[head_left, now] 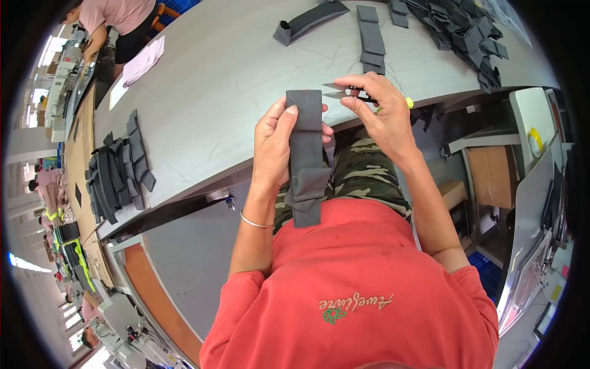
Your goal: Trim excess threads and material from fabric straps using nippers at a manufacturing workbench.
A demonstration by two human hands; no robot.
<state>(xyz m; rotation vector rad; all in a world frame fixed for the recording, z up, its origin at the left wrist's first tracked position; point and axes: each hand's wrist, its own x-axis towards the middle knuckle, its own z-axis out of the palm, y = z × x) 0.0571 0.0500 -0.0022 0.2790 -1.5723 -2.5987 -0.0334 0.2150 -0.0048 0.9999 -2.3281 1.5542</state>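
My left hand (278,138) grips a dark grey fabric strip (305,135), its thumb on the front and its fingertips showing behind the right edge. The strip hangs toward my lap, with a folded piece near its lower end. To the right, my right hand (382,111) is closed on small thread snips (349,93). Their two blades point left, apart from each other, just off the strip's upper right corner. Loose thread ends lie on the grey table (239,80) beyond my hands.
More dark strips lie at the far edge, among them one flat strip (371,40) and a curled strip (310,21). A tangled heap of strips (458,31) is at the far right, a stack of strips (117,166) at the left. Another person (120,27) works at the upper left.
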